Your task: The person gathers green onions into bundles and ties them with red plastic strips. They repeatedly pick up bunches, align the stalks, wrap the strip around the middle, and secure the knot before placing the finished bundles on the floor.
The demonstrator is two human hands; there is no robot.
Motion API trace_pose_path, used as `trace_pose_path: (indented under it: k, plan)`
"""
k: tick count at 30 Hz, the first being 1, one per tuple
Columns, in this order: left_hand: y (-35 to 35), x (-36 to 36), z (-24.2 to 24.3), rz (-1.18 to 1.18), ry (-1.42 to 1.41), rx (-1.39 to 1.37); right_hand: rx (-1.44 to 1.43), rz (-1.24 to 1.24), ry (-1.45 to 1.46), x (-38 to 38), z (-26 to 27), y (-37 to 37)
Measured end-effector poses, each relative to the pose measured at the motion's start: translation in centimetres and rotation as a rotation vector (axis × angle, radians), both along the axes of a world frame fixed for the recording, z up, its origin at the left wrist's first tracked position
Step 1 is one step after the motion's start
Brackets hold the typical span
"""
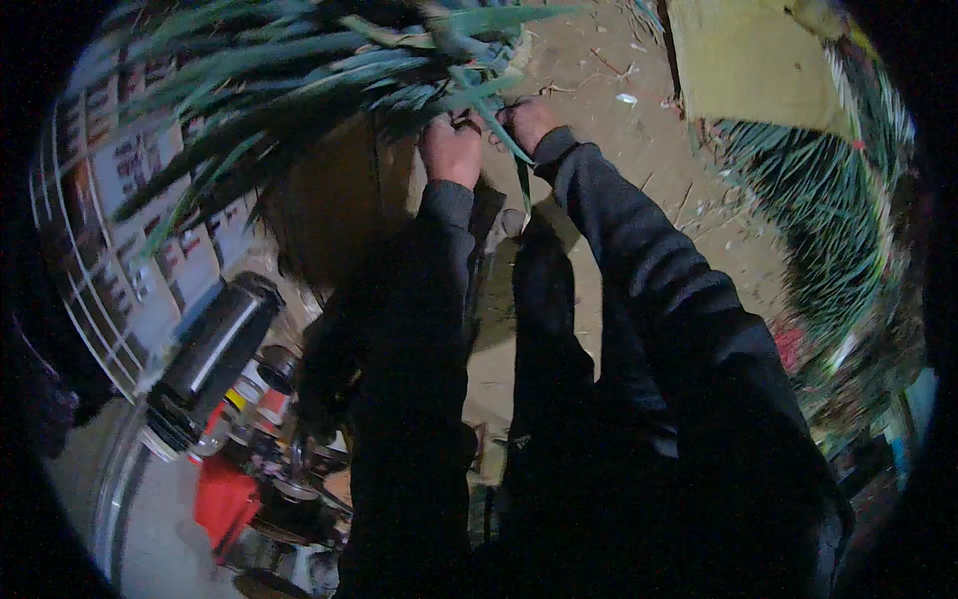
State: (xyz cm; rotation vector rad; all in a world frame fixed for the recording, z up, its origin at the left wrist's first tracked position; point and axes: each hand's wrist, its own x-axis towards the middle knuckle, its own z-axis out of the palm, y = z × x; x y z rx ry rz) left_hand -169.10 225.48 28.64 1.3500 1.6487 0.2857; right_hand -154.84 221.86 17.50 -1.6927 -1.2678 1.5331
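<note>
A large bunch of long green leaves (pixel 299 82), like those of scallions or leeks, spreads across the upper left, blurred in places. At its near edge my left hand (pixel 453 150) is curled, back upward, with a dark strip at the fingers. My right hand (pixel 533 123) is close beside it on the right, fingers bent inward. One loose green leaf (pixel 501 127) passes between the two hands. Below them hangs a narrow dark strip (pixel 523 183). The fingertips are mostly hidden, so what each hand grips is unclear.
Under the bunch stands a brown box-like surface (pixel 329 202). A white wire grid (pixel 82 284) is at left, near a dark cylinder (pixel 217 337), a red item (pixel 224 502) and clutter. More green stalks (pixel 816 217) lie at right under a yellowish panel (pixel 756 60). Debris dots the floor (pixel 599 75).
</note>
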Motion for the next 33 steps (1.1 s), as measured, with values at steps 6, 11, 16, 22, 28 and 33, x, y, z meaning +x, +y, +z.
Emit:
trace_pose_path:
  k: [6, 11, 16, 22, 28, 33]
  plan:
    - [4.9, -0.9, 0.9, -0.359, -0.024, 0.346, -0.271, -0.419, 0.186, -1.3, 7.1, 0.4]
    - [5.8, -1.5, 8.2, -0.753, -0.025, 0.585, 0.072, -0.413, 0.083, -2.5, 6.0, -0.7]
    - [3.6, -0.8, 11.5, -0.612, 0.353, 0.441, 0.29, -0.387, -0.014, -2.2, 7.5, -1.7]
    - [0.9, -2.1, 9.0, -0.545, 0.523, 0.828, 0.016, -0.402, 0.301, -1.4, 10.2, -2.6]
    - [0.6, -2.0, 4.4, -0.229, 0.342, 0.309, 0.035, -0.531, 0.351, -3.7, 7.3, -3.0]
    - [3.6, -0.7, 0.5, -0.064, -0.047, -0.288, 0.053, -0.517, 0.289, -5.0, 6.5, -3.6]
